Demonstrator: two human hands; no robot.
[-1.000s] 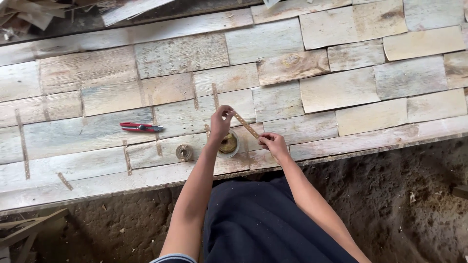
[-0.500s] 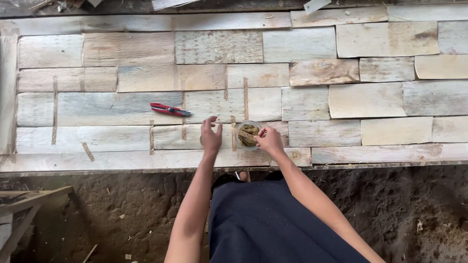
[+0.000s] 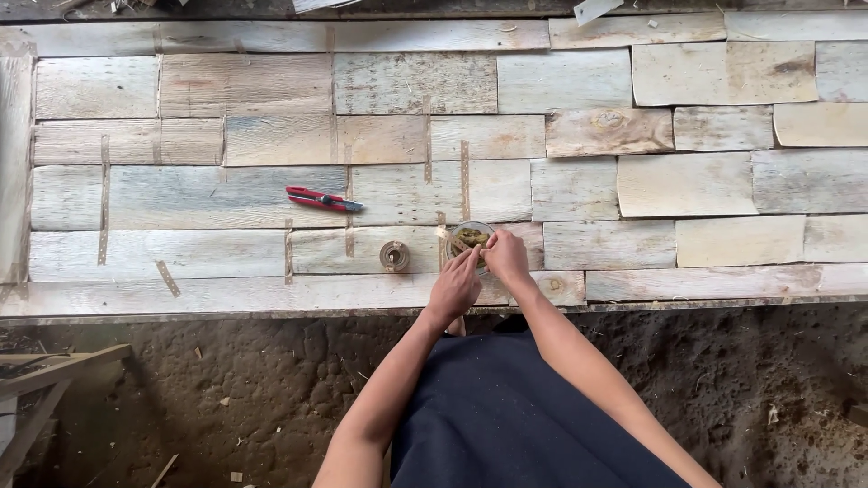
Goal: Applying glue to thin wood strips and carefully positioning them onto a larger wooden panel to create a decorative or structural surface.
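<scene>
Left hand [image 3: 455,287] moved to the one small bowl [image 3: 470,237], both hands pinching there, right hand [image 3: 506,256], one red cutter [image 3: 323,200]

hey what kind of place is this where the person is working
Probably a rough woodworking or veneer workshop with an earthen floor. A wide panel of patched wood sheets lies over bare dirt ground, with a red utility knife and a tape roll near the hands.
</scene>
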